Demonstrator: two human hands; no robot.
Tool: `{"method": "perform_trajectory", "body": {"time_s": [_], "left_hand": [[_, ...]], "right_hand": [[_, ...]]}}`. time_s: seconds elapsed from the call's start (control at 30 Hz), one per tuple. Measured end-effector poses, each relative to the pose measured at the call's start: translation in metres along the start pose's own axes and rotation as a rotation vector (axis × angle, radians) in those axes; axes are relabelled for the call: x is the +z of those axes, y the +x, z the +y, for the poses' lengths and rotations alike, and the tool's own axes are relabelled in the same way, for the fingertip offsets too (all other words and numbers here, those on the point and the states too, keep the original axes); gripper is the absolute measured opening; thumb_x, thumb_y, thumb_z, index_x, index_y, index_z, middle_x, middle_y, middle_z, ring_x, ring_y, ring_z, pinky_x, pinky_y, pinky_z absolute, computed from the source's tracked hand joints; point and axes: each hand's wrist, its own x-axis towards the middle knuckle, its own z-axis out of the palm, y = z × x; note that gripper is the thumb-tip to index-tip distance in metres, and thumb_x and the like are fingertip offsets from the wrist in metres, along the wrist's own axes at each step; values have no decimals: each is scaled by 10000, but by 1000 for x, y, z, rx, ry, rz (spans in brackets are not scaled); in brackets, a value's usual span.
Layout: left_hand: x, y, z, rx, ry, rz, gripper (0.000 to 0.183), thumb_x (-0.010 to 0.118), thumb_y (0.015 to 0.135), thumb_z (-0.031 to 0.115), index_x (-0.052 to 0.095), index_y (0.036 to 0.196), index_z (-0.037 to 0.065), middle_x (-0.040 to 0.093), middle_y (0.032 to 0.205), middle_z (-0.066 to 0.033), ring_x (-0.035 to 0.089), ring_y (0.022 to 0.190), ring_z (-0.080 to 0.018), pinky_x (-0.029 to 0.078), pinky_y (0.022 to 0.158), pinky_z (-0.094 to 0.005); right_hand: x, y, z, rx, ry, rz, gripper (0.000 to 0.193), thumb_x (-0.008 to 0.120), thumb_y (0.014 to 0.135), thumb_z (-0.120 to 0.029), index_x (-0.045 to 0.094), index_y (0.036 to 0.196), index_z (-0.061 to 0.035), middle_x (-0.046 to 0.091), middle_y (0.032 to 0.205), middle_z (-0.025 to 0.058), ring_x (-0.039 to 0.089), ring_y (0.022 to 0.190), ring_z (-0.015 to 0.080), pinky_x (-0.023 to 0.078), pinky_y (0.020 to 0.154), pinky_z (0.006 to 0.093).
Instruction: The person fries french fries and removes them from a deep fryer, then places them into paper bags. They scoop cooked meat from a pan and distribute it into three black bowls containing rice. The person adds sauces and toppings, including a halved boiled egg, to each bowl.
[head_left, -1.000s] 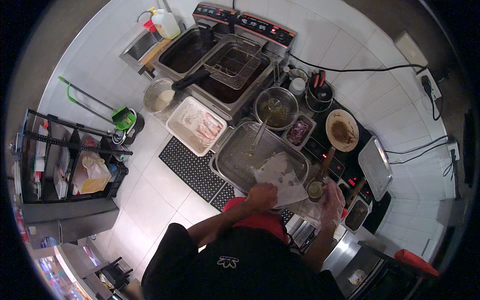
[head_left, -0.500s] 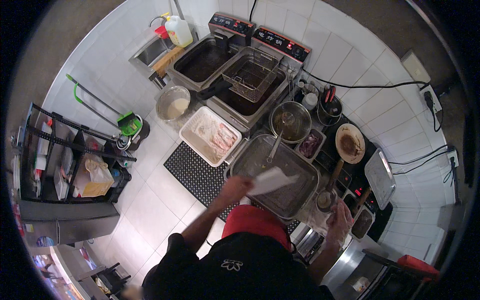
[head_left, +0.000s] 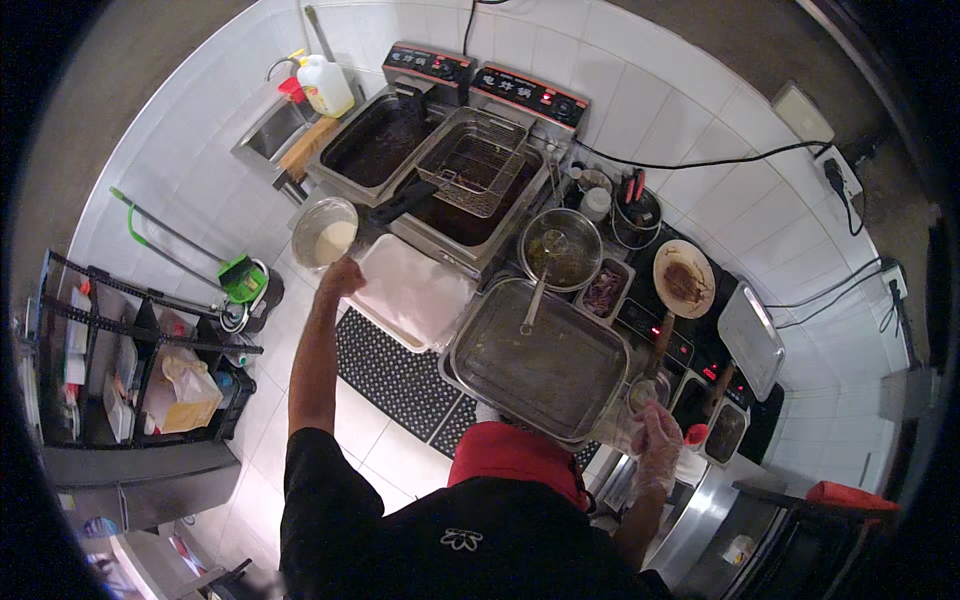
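Note:
My bare left hand (head_left: 347, 276) is closed at the far-left corner of a white rectangular tub (head_left: 412, 343). A thin whitish sheet (head_left: 412, 292), smeared by motion, lies over the tub; the hand grips its edge. Through the sheet a faint pink tone shows from what lies beneath. My right hand (head_left: 659, 436), in a clear plastic glove, is at the right of the large metal tray (head_left: 540, 365), close to a small metal bowl (head_left: 645, 393). Its fingers are bent, but whether they hold anything is unclear. A red-topped container (head_left: 695, 434) stands beside it.
Two deep fryers with dark oil (head_left: 375, 145) stand at the back, a wire basket (head_left: 472, 160) over one. Nearby are a bowl of pale batter (head_left: 326, 233), a metal bowl with a ladle (head_left: 562, 250), a small pan of purplish pieces (head_left: 604, 290) and a wooden-handled pan (head_left: 684, 280).
My left hand has swung left and away from me, carrying the white sheet from above the large metal tray onto the white tub. My right hand has shifted slightly left.

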Motion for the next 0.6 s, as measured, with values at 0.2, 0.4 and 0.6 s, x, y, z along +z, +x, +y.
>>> {"method": "perform_trajectory", "body": {"time_s": [0.2, 0.4, 0.6], "left_hand": [[-24, -7, 24, -250, 39, 151, 296, 792, 795, 282, 778, 914, 12, 762, 957, -224, 754, 912, -396, 614, 851, -481], [-30, -21, 40, -257, 231, 303, 347, 793, 827, 278, 704, 1006, -6, 727, 1027, -239, 714, 962, -435, 592, 876, -513], [-29, -75, 86, -239, 58, 691, 355, 755, 861, 154, 689, 1184, 21, 707, 1127, -244, 670, 1063, -446, 536, 912, -530]], "right_hand": [[-13, -1, 8, 59, 39, 21, 328, 731, 998, -262, 713, 1235, -36, 719, 890, 46, 472, 487, 55, 343, 423, 231], [-16, 7, 10, 58, -18, 2, 314, 702, 1015, -251, 707, 1246, -38, 717, 892, 47, 482, 493, 53, 358, 423, 236], [-50, 34, 24, -89, -267, 145, 360, 713, 994, -293, 708, 1227, -19, 681, 835, 19, 536, 587, 59, 442, 522, 268]]}}
